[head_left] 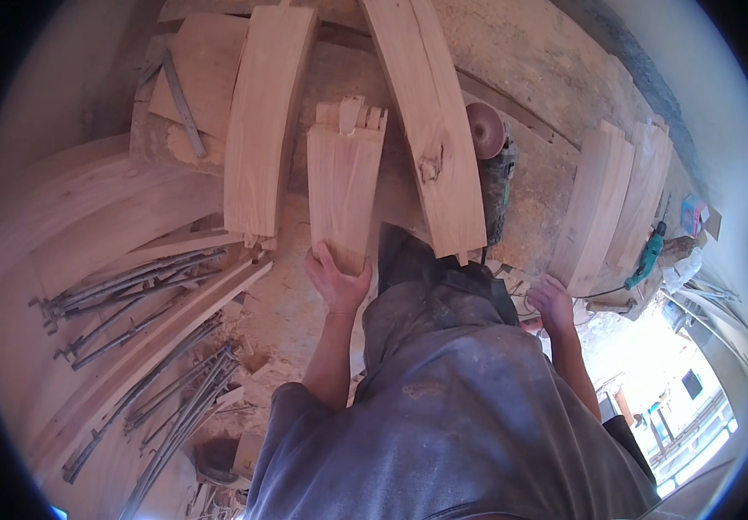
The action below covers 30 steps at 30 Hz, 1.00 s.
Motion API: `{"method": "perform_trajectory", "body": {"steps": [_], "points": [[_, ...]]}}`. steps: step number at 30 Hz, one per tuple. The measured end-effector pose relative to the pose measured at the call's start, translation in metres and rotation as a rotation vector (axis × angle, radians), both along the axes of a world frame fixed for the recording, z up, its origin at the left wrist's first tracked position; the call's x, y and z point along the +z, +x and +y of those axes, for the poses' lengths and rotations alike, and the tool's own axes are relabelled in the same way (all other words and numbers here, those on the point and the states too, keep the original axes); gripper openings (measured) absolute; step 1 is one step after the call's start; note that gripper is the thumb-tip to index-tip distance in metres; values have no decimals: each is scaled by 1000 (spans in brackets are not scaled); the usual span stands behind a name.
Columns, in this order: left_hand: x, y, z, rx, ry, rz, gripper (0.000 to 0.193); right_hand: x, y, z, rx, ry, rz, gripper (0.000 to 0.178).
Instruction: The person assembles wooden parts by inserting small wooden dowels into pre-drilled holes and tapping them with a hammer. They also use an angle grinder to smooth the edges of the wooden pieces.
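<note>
My left hand (337,279) grips the near end of a short, wide wooden board (343,182), thumb and fingers at its edges. At its far end the board has cut tenons and a pale wooden tongue (351,111). My right hand (551,303) is curled at the near corner of a thick wooden board (595,208) on the right. Whether it holds that board or something smaller, I cannot make out. Two longer boards flank the short one: a left board (268,121) and a right board (430,130) with a dark knot.
A grinder with a round sanding disc (485,130) lies beyond the knotted board. Another board (643,195), a green drill (649,257) and a small box (695,212) are at right. Metal bar clamps (131,282) and long planks fill the left. A metal strip (183,104) lies far left.
</note>
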State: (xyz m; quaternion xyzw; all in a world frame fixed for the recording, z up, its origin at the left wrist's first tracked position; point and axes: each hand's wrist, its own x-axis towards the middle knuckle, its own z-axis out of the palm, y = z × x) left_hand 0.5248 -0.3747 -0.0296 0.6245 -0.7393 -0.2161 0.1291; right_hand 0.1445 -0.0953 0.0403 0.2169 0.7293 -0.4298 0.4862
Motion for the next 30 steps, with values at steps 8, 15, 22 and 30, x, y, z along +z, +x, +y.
{"method": "perform_trajectory", "body": {"steps": [8,15,22,30], "points": [[-5,3,-1,-17,26,8,107,3,4,-22,96,36,40,38],[5,-18,-12,65,35,-23,110,-9,1,-16,158,71,87,33],[13,-23,-27,124,49,18,118,-18,4,-16,227,33,23,33],[51,-32,-66,287,137,198,107,-27,-23,-24,355,33,-13,41]]}}
